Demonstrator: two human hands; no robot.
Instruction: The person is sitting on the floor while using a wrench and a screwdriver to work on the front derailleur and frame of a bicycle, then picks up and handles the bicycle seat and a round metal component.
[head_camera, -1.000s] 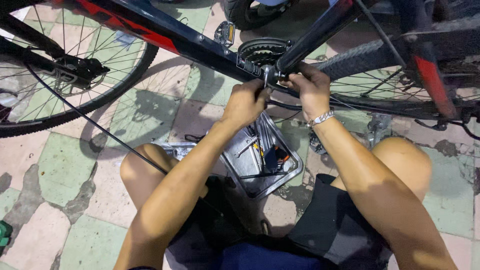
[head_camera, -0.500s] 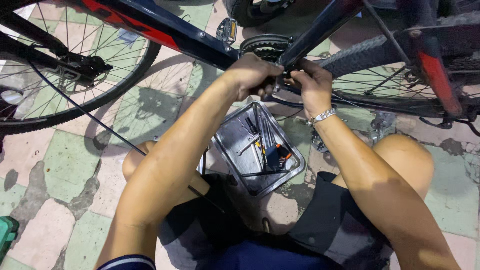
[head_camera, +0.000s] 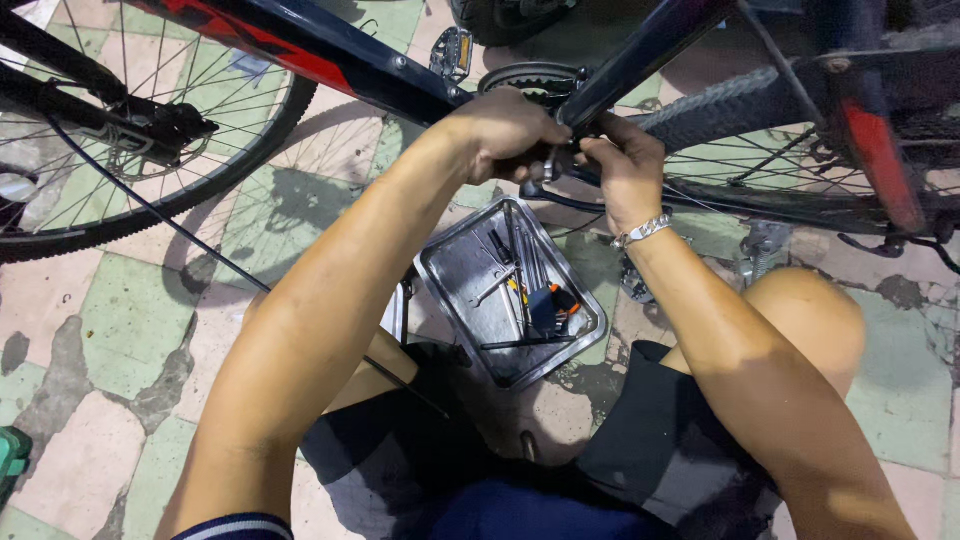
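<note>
Nearest me, below the bicycle frame (head_camera: 330, 65), the metal tool tray (head_camera: 455, 275) lies on the tiled floor (head_camera: 120, 320) between my knees, tools loose inside it. A moment back my left hand (head_camera: 505, 130) sat lower and further left; now it has slid up onto the frame junction, fingers curled shut over a small silvery part there, though I cannot tell exactly what it is. My right hand (head_camera: 620, 165), bracelet at the wrist, is closed on the same spot from the right, so both grips now meet. The rear tyre (head_camera: 720, 105) crowds the right of the frame; the front wheel (head_camera: 130, 150) bounds the left. Open floor lies under the frame, left of the tray.
</note>
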